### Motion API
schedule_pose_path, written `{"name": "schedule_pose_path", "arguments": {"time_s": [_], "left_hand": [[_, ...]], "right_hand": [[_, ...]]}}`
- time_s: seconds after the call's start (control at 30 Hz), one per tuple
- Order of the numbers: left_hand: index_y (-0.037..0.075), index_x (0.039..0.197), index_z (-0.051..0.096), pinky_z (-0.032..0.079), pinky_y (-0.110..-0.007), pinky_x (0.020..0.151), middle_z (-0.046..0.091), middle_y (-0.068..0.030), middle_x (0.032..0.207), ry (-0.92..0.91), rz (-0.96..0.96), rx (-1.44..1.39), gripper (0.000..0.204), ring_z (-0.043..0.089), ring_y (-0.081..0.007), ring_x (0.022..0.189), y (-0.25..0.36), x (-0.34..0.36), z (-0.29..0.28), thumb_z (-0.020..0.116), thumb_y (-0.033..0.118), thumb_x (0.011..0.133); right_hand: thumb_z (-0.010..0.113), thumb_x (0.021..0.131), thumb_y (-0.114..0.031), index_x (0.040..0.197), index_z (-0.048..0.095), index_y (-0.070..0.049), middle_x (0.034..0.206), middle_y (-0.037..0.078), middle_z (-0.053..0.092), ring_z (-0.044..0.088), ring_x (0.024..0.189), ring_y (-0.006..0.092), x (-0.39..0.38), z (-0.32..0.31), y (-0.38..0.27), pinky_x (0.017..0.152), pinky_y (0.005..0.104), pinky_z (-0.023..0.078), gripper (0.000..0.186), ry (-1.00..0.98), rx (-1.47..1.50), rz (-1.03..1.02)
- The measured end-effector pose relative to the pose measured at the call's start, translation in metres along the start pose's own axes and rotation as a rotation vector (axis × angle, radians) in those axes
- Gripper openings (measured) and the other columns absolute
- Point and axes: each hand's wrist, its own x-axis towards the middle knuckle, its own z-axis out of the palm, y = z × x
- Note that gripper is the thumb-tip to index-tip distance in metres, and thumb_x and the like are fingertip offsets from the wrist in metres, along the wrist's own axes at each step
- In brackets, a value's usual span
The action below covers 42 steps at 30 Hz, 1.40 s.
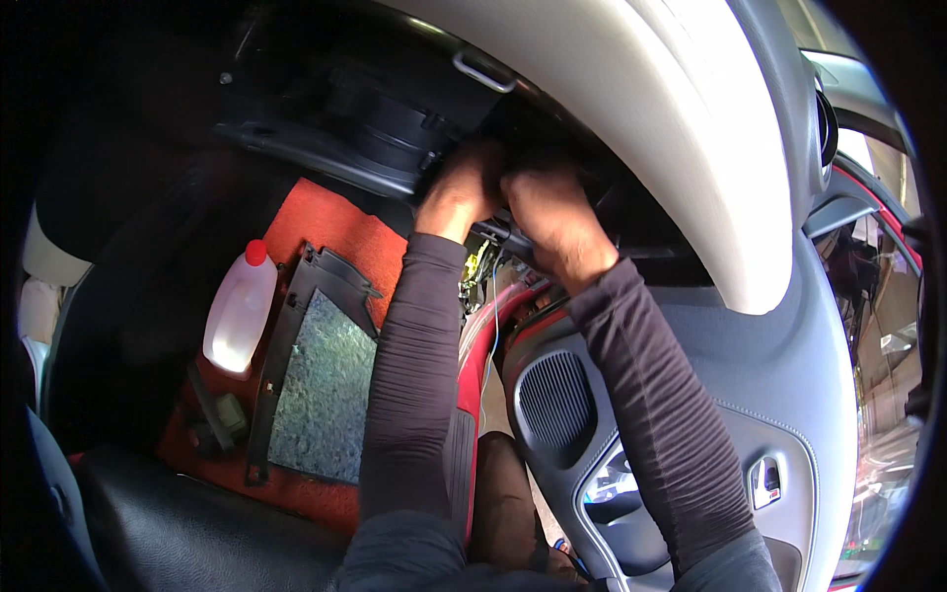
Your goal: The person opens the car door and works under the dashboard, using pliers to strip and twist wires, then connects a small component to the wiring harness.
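My left hand (464, 187) reaches into the shadowed black recess under the cream dashboard (691, 99), its fingers hidden in the dark. Just beside it, my right hand (552, 212) is curled at the same black opening, closed; what it grips, if anything, I cannot make out. Below my hands, some yellow-green parts and a thin wire (493, 306) show by the door sill. Above and left of them is a round black housing (390, 123), with a silver handle (481, 74) higher up.
An orange-red floor mat (301, 202) bears a white red-capped bottle (237, 311), a black trim panel with grey felt (321, 395) and a small dark object (222, 424). A black seat (197, 533) fills the lower left. The open grey door (789, 395) stands at right.
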Motion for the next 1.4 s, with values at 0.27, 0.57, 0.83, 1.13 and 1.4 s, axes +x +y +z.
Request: {"name": "schedule_pose_path", "arguments": {"time_s": [0.27,0.57,0.83,1.13,1.4], "left_hand": [[-0.004,0.104,0.072,0.056,-0.053,0.086,0.067,-0.0324,0.111,0.083,-0.072,-0.024,0.024,0.067,-0.0463,0.109,0.009,-0.008,-0.029,0.065,-0.001,0.082],[0.001,0.105,0.074,0.057,-0.046,0.084,0.072,-0.0274,0.111,0.095,-0.021,-0.121,0.026,0.072,-0.0361,0.104,0.002,-0.007,-0.012,0.067,0.005,0.080],[0.010,0.096,0.080,0.061,-0.043,0.077,0.074,-0.0242,0.102,0.057,-0.218,0.170,0.019,0.074,-0.0374,0.097,0.041,-0.002,-0.002,0.068,0.019,0.083],[0.002,0.101,0.074,0.053,-0.053,0.094,0.072,-0.0270,0.102,0.403,0.006,-0.316,0.031,0.066,-0.0471,0.099,0.056,-0.008,0.047,0.063,0.003,0.072],[0.003,0.094,0.077,0.058,-0.050,0.089,0.074,-0.0247,0.102,0.152,-0.345,-0.053,0.016,0.072,-0.0439,0.099,0.054,0.015,0.039,0.067,0.006,0.083]], "right_hand": [[0.066,0.082,-0.011,0.102,0.069,0.004,0.088,0.014,0.069,0.065,0.081,0.0250,-0.026,-0.006,-0.027,0.077,0.0369,0.052,0.025,0.312,0.667,0.068],[0.058,0.094,-0.008,0.115,0.063,-0.002,0.090,0.009,0.064,0.063,0.080,0.0187,-0.035,-0.025,-0.016,0.064,0.0353,0.054,0.022,-0.007,1.390,0.171],[0.061,0.086,-0.008,0.124,0.064,-0.005,0.104,0.027,0.071,0.069,0.094,0.0472,-0.041,-0.032,-0.006,0.084,0.0524,0.057,0.038,0.392,-0.328,-0.414],[0.054,0.093,-0.011,0.118,0.065,-0.003,0.106,0.023,0.070,0.069,0.093,0.0418,0.015,-0.047,0.034,0.086,0.0500,0.056,0.029,0.318,-0.762,-0.453],[0.069,0.076,-0.009,0.092,0.059,-0.006,0.084,0.013,0.054,0.056,0.077,0.0313,-0.165,-0.013,-0.011,0.072,0.0411,0.045,0.019,0.166,-0.488,-0.482]]}}
